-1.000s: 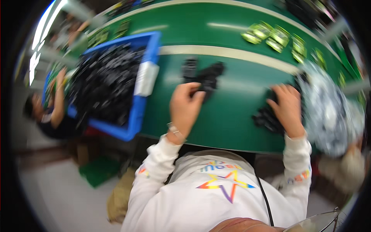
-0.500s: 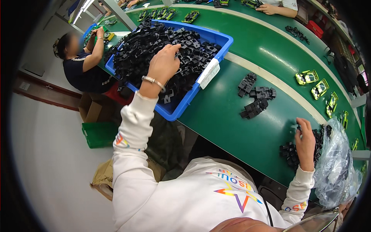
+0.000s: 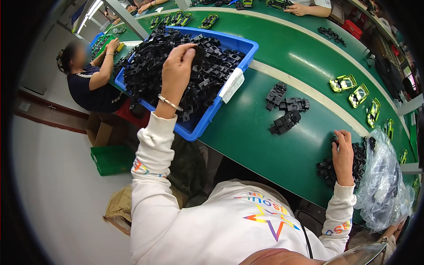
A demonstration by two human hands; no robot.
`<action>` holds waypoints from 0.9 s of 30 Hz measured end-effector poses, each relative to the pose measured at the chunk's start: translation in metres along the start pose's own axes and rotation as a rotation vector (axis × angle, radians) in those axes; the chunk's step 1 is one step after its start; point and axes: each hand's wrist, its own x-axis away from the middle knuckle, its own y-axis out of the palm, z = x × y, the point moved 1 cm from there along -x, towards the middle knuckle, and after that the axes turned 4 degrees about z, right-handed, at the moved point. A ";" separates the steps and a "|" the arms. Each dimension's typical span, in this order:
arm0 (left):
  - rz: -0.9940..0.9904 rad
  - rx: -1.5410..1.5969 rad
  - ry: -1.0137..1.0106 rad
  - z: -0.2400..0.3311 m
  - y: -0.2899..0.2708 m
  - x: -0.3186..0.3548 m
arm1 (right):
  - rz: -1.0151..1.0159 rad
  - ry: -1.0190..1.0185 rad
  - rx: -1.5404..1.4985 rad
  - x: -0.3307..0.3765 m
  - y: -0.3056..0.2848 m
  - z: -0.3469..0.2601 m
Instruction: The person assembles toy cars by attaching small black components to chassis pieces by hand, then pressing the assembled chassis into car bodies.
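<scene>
My left hand (image 3: pixel 177 70) is raised over the blue bin (image 3: pixel 207 126), thumb and fingers pinched on a dark, blurred black plastic part (image 3: pixel 201 54). Beneath it the bin is heaped with black plastic parts (image 3: pixel 150 62) of the same look. At the right, my right hand (image 3: pixel 343 159) is curled, with a small black plastic part (image 3: pixel 334 140) at its thumb and fingertips. That hand is above a pile of black plastic parts (image 3: pixel 326 172). Between my hands, three black assembled pieces, shaped like toy car bases (image 3: pixel 285 122), lie on the green table (image 3: pixel 247 137).
A clear plastic bag (image 3: pixel 382 185) lies beside the right-hand pile. Yellow-green toy car bodies (image 3: pixel 358 96) stand along the green belt (image 3: pixel 282 48) beyond a pale rail. A co-worker (image 3: pixel 90 79) sits at the left; a green crate (image 3: pixel 112 160) rests on the floor.
My left hand has lifted slightly and moved left, now pinching a dark part. My right hand stays over its pile with small finger movement. The whole view has shifted a little.
</scene>
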 end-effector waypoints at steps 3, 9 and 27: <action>0.140 0.886 -0.541 0.026 0.004 0.015 | 0.110 -0.092 0.043 0.005 -0.001 0.012; -0.340 1.520 -1.196 0.096 0.033 0.069 | 0.116 -0.085 0.254 0.014 -0.008 0.015; -0.584 1.314 -1.213 0.187 0.103 0.172 | 0.098 -0.215 -0.689 0.018 0.002 -0.117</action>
